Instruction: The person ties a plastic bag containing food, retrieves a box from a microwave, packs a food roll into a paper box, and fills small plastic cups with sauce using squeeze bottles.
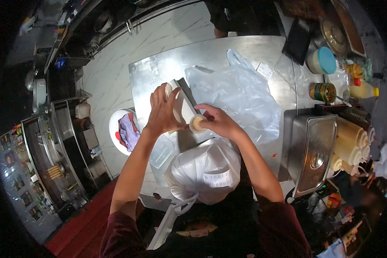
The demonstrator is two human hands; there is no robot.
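Note:
My left hand (164,109) is spread over a white box (182,105) on the steel table, its fingertips at the box's upper end. My right hand (219,121) grips a small round cup (197,123) with pale contents at the box's near end, beside my left thumb. A tied white plastic bag (202,170) with a printed label stands nearest my body. To the right of the box lies a crumpled clear plastic bag (241,94). A clear plastic lid or tray (163,150) lies below my left hand.
The steel table (159,64) has a metal container with a lid (316,155) at its right, near squeeze bottles (350,142). A turquoise-lidded tub (323,60) and an open jar (322,92) stand back right. A white bin (117,136) holds cloths at left. A person (228,17) stands beyond.

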